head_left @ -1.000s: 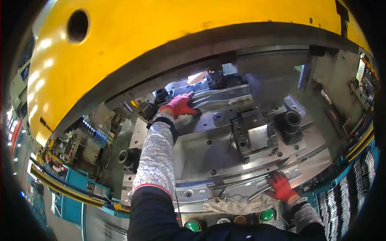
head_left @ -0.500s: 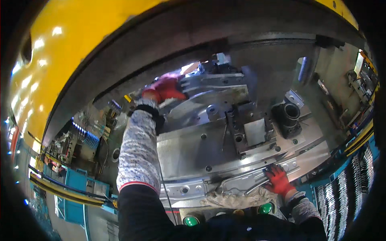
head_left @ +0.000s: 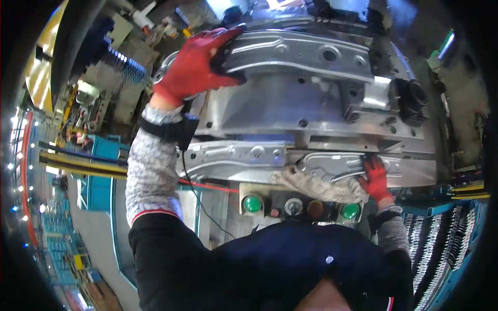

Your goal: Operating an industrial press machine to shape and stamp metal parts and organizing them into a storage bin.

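Note:
My left hand [head_left: 194,67], in a red glove, grips the left end of a long stamped sheet-metal part [head_left: 301,51]. That part has holes and a curved near edge, and is held above the flat metal press bed [head_left: 259,101]. My right hand [head_left: 376,181], also red-gloved, lies with fingers stretched out on a second stamped metal part [head_left: 332,164] along the near edge. Left of that lies another stamped part [head_left: 238,154] with round holes. A crumpled, dirty cloth glove or rag [head_left: 321,187] sits just left of my right hand.
A control box with green buttons [head_left: 252,203] stands close to my body. Black cylindrical tooling [head_left: 413,96] rises at the bed's right. Racked metal parts [head_left: 433,254] stand at lower right. Yellow-and-black bars [head_left: 83,163] and a teal frame [head_left: 101,194] are at left.
My left hand has come back toward me, bringing the long stamped part away from the tooling at the back. My right hand stays on the near part. The view has tilted downward.

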The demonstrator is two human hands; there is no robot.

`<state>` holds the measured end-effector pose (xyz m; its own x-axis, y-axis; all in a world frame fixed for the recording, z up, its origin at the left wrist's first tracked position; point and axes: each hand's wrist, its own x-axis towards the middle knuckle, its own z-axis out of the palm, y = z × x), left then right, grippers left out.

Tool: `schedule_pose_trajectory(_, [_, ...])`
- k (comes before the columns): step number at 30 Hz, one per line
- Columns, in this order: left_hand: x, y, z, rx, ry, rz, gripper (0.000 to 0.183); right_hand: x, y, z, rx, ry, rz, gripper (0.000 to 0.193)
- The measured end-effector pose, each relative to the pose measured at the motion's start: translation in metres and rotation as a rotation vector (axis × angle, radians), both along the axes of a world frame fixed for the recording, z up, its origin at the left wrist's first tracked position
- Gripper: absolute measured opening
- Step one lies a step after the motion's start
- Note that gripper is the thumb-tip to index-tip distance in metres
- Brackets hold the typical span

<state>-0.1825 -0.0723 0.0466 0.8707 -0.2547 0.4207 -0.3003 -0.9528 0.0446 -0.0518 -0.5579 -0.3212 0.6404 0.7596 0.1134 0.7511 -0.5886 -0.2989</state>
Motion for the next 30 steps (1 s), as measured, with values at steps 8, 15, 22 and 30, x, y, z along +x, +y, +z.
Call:
schedule_pose_trajectory(8, [-0.191,0.010,-0.054,-0.058,0.345,0.285,0.093,0.002,0.003,0.014,-0.069,0.003,0.023,0.071])
schedule_pose_trajectory(15, [-0.217,0.047,-0.131,-0.105,0.413,0.362,0.092,-0.007,0.007,0.023,-0.108,-0.051,-0.011,0.068])
schedule_pose_trajectory(22, [-0.203,0.058,-0.190,-0.016,0.456,0.407,0.087,-0.020,-0.028,0.028,0.006,-0.125,-0.109,0.060])
schedule_pose_trajectory(30, [-0.220,0.030,-0.198,-0.041,0.350,0.493,0.081,0.000,-0.073,0.013,0.243,0.046,-0.718,0.052])
